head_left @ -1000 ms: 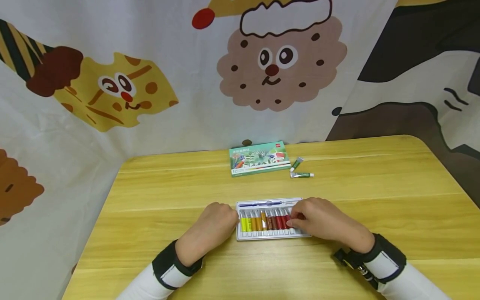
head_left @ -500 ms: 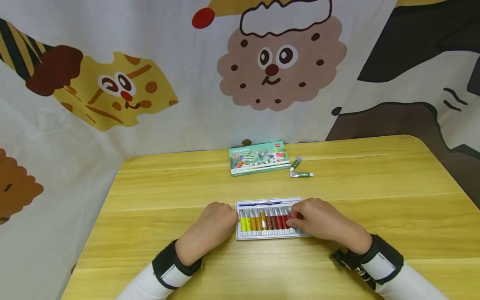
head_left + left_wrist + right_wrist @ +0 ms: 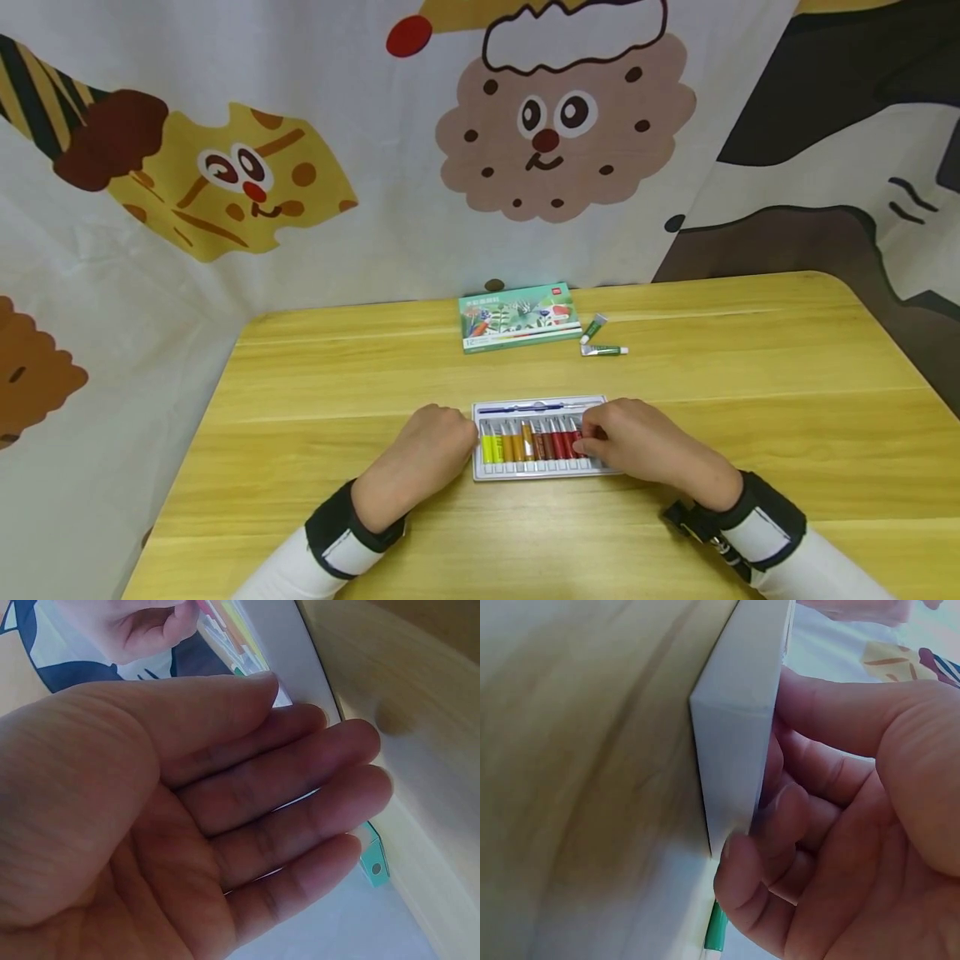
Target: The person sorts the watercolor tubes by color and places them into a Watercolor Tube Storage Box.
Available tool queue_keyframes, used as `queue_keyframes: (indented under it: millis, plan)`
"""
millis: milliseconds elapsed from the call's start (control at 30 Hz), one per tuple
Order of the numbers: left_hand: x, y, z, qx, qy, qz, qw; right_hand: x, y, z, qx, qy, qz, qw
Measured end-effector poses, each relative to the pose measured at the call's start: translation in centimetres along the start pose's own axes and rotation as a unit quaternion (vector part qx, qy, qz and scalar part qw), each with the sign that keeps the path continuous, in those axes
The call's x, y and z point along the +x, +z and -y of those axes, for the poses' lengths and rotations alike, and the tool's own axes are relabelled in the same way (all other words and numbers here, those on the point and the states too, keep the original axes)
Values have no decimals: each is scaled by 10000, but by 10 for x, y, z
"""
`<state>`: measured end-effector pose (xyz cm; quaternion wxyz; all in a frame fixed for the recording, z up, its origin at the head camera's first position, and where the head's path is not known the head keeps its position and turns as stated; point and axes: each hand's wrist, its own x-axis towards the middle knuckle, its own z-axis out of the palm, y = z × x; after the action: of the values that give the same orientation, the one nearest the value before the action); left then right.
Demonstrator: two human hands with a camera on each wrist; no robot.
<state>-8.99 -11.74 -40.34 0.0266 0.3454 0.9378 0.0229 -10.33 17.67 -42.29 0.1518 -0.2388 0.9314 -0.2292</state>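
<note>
Between the left hand (image 3: 427, 450), fingers loose, and right hand (image 3: 637, 437), fingers curled, grip unclear, the white rectangular plastic tray (image 3: 536, 475) wants light steadying.

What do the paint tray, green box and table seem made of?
The paint tray: probably satin plastic, with smooth white walls. The green box: likely card, finish unclear, with flat, printed faces. The table: wood or laminate, slightly glossy, with grain lines and reflections.
</note>
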Motion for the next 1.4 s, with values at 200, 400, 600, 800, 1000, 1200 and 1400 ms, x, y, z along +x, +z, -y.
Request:
queue_keyframes:
  millis: [200, 400, 600, 800, 1000, 1200, 1400]
  plan:
    - [-1, 1, 0, 28, 15, -42, 10000, 1, 1, -3, 8, -99, -30, 9999]
    - [-1, 1, 0, -71, -1, -22, 10000, 0, -2, -3, -96, -298, -36, 9995]
    - [0, 0, -1, -90, -15, 18, 10000, -3, -9, -4, -31, -530, -187, 9984]
    - [0, -1, -1, -34, 6, 34, 10000, -4, -17, -10, -260, -555, -855, 9945]
    - [0, -2, -1, 58, 2, 57, 10000, 0, -25, -26, -553, -625, -1378, 9869]
    - [1, -1, -1, 42, -44, 150, 9999, 11, -33, -48, -960, -721, -1488, 9815]
    - [1, 0, -2, 228, 15, 2, 9997, 29, -38, -62, -1275, -961, -1458, 9764]
